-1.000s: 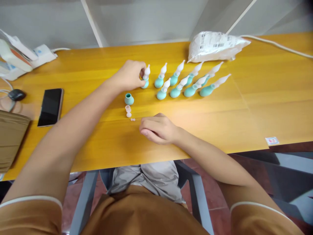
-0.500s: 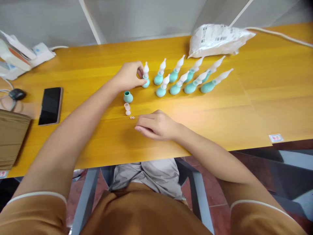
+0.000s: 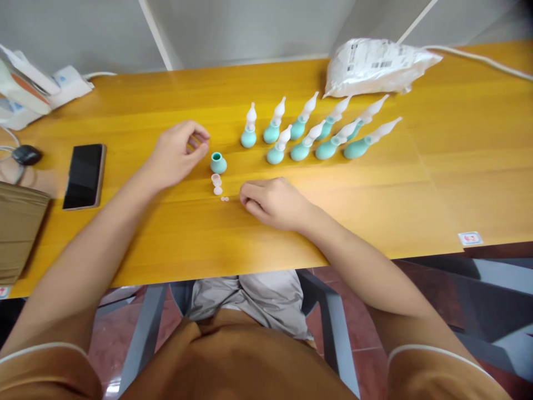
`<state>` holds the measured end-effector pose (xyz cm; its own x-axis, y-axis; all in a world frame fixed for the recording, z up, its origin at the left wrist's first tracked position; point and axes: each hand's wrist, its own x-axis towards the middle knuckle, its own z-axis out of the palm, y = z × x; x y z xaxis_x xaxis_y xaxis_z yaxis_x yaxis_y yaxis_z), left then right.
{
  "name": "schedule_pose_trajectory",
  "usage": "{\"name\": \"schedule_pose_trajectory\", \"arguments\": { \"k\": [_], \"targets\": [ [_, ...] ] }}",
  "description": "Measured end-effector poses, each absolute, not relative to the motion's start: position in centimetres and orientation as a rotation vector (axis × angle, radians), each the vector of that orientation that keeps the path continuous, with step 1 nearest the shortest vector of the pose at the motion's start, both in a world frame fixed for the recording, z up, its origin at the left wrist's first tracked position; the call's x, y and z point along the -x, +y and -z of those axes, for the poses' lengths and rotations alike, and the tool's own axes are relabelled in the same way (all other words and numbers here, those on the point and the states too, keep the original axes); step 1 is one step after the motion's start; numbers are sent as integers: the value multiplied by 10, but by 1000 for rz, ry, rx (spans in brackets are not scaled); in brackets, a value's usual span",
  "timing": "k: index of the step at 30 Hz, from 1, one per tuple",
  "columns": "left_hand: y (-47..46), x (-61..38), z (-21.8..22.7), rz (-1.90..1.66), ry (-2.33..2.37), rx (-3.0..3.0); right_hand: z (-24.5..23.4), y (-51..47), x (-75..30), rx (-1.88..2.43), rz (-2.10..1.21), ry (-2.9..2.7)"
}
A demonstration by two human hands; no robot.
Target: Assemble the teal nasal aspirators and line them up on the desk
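My left hand [image 3: 179,153] hovers empty, its thumb and fingers apart, just left of an open teal squeeze bulb [image 3: 219,164] whose mouth faces up. Below that bulb lie a small translucent pinkish connector [image 3: 217,184] and a tiny clear double-disc piece [image 3: 225,199]. Resting on the table to the right of these pieces, my right hand [image 3: 277,204] has its fingers curled in; whatever they may hold is hidden. A bulb nasal aspirator [image 3: 249,136] with a white tip stands upright beyond both hands. Several more like it [image 3: 308,141] stand in two rows to its right.
A white plastic package [image 3: 370,68] lies at the back of the wooden table [image 3: 166,250]. On the left are a phone [image 3: 84,176], a black cabled device [image 3: 26,155], a cardboard box [image 3: 20,233] and a white stand [image 3: 58,91]. A cable [image 3: 483,60] runs along the back right.
My left hand has let go of the leftmost aspirator, which now stands by itself, and has moved left and toward me. My right hand has shifted slightly right, its fingers curled more.
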<state>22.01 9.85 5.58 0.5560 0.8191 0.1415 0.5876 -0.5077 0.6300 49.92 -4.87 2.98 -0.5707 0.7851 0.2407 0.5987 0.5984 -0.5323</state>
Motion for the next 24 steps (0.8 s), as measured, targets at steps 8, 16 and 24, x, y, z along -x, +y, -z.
{"name": "schedule_pose_trajectory", "arguments": {
  "k": [8,16,24],
  "targets": [
    [38,-194,-27,-664,1129,-2365,-23,-47,-494,1387,-584,-2270],
    [7,-209,-16,-737,1070,-2557,-4,-43,-485,1237,-625,-2271],
    [10,-204,-10,-867,845,-2831,0,-43,-480,1236,-598,-2296]
  ]
}}
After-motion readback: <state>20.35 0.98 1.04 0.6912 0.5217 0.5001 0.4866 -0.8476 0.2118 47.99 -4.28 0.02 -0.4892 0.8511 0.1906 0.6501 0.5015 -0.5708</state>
